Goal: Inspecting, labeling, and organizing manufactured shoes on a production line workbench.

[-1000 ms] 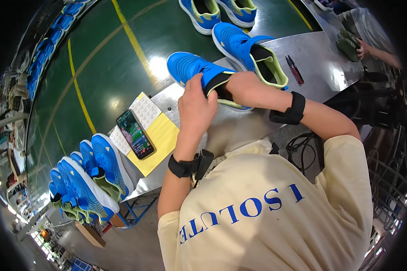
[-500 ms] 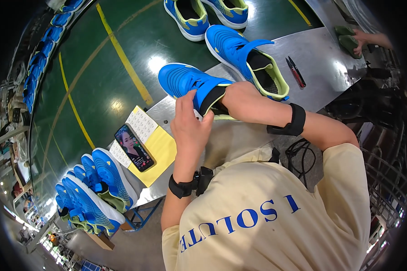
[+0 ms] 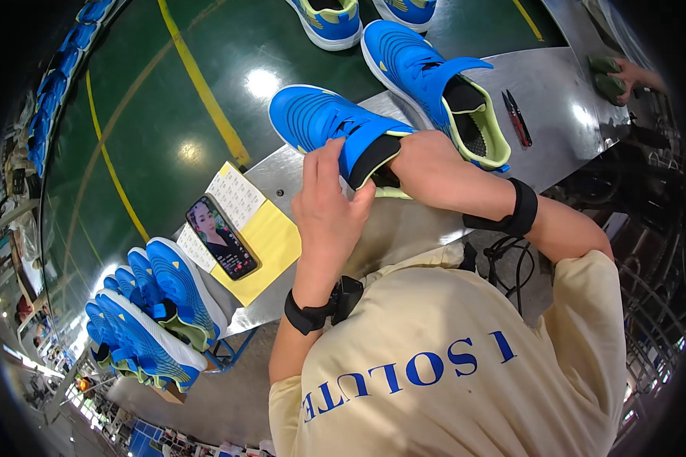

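Note:
A blue sneaker (image 3: 324,122) with a white sole, a strap and a lime-edged collar lies on the metal table edge, its toe pointing far left. My left hand (image 3: 329,194) holds its near side, fingers on the strap and thumb by the collar. Into the shoe's opening reaches my right hand (image 3: 434,164); its fingers are hidden inside. Just beyond it sits a second blue sneaker (image 3: 415,68), its strap loose and sticking out to the right. Right of that shoe lies a pair of red-and-black thread snips (image 3: 517,119).
At left, a phone (image 3: 222,238) with a lit screen rests on yellow paper (image 3: 270,255) and printed sheets. Several blue sneakers (image 3: 179,282) stand at the table's left end. More shoes sit on the green surface (image 3: 152,99). At far right, another person's hand (image 3: 631,76) touches dark green objects.
The view has shifted slightly, so the table things appear displaced. Both hands stay at the same sneaker, the right one still inside it.

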Motion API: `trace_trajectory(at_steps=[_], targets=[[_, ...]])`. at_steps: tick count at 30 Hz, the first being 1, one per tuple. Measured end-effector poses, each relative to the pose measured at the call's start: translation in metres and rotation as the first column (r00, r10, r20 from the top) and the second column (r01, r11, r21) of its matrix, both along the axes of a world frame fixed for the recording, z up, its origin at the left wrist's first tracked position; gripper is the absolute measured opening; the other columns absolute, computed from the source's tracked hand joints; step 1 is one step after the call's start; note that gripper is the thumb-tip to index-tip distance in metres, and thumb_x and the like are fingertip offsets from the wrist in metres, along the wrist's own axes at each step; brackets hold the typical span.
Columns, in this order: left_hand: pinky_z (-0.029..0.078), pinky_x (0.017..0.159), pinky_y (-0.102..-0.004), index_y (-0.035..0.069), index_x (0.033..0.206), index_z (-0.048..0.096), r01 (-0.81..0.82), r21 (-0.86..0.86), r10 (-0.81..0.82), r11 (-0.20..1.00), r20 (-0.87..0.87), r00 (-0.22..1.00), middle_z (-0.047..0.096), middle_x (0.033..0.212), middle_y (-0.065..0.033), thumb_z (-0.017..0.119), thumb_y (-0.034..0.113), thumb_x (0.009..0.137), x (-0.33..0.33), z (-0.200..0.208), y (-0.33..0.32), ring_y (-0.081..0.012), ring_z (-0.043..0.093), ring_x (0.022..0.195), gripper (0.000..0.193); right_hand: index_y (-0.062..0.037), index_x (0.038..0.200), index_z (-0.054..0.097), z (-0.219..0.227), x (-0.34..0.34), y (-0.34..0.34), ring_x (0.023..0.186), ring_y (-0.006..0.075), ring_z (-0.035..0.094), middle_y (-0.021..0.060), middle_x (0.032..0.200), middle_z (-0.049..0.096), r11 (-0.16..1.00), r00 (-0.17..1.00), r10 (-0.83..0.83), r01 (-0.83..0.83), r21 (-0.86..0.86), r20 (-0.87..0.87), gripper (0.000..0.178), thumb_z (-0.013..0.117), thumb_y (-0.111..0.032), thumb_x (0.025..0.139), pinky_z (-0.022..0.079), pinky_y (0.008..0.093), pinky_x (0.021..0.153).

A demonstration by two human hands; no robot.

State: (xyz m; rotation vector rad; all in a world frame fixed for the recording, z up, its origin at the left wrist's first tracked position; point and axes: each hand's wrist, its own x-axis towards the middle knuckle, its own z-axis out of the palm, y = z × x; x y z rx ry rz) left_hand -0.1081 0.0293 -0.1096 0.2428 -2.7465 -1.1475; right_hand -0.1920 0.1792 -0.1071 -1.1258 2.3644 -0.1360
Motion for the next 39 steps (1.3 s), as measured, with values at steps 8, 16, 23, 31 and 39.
trace_trajectory(at_steps=[8, 16, 23, 31, 39], targets=[[0.051, 0.066, -0.0374, 0.006, 0.116, 0.050, 0.021, 0.037, -0.022, 0.999, 0.027, 0.999, 0.055, 0.108, -0.0120, 0.069, 0.012, 0.064, 0.000, -0.001, -0.002, -0.0304, 0.060, 0.089, 0.055, -0.0054, 0.073, 0.068, -0.002, 0.002, -0.001, 0.073, 0.0297, 0.064, 0.0137, 0.073, 0.065, 1.000, 0.999, 0.004, -0.004, 0.003, -0.033, 0.009, 0.061, -0.009, 0.068, 0.050, 0.0393, 0.063], [0.050, 0.067, -0.0387, 0.008, 0.116, 0.049, -0.030, 0.014, 0.029, 0.999, 0.060, 0.998, 0.054, 0.106, -0.0105, 0.069, 0.019, 0.066, 0.000, 0.000, 0.003, -0.0303, 0.060, 0.087, 0.054, -0.0042, 0.074, 0.068, -0.002, 0.003, -0.004, 0.072, 0.0305, 0.065, 0.0153, 0.074, 0.065, 0.999, 0.995, 0.030, -0.028, 0.024, -0.090, 0.011, 0.059, -0.010, 0.070, 0.051, 0.0398, 0.063], [0.048, 0.068, -0.0409, 0.005, 0.111, 0.052, -0.082, -0.019, 0.080, 0.996, -0.058, 0.995, 0.055, 0.098, -0.0131, 0.068, 0.020, 0.067, 0.000, -0.007, 0.007, -0.0332, 0.058, 0.084, 0.048, -0.0049, 0.077, 0.068, -0.013, 0.004, 0.000, 0.074, 0.0327, 0.064, 0.0172, 0.077, 0.065, 0.999, 0.978, 0.022, -0.014, 0.044, -0.209, 0.013, 0.057, -0.011, 0.072, 0.052, 0.0412, 0.065], [0.050, 0.069, -0.0420, 0.005, 0.111, 0.053, -0.089, -0.030, 0.088, 0.996, -0.052, 0.995, 0.056, 0.100, -0.0143, 0.067, 0.026, 0.070, -0.003, -0.012, 0.010, -0.0336, 0.060, 0.080, 0.048, -0.0004, 0.079, 0.065, -0.016, 0.004, -0.002, 0.075, 0.0347, 0.063, 0.0188, 0.075, 0.063, 1.000, 0.965, -0.027, 0.023, -0.018, -0.260, 0.013, 0.059, -0.003, 0.068, 0.051, 0.0425, 0.067], [0.049, 0.071, -0.0444, 0.003, 0.113, 0.050, -0.031, -0.111, 0.034, 0.993, 0.026, 0.999, 0.057, 0.102, -0.0179, 0.066, 0.030, 0.072, -0.012, -0.013, 0.004, -0.0363, 0.060, 0.083, 0.052, -0.0019, 0.100, 0.057, 0.016, 0.009, 0.007, 0.073, 0.0407, 0.058, 0.0221, 0.077, 0.060, 0.940, 0.999, -0.036, 0.024, -0.339, -0.029, 0.020, 0.053, -0.010, 0.082, 0.045, 0.0469, 0.064]])
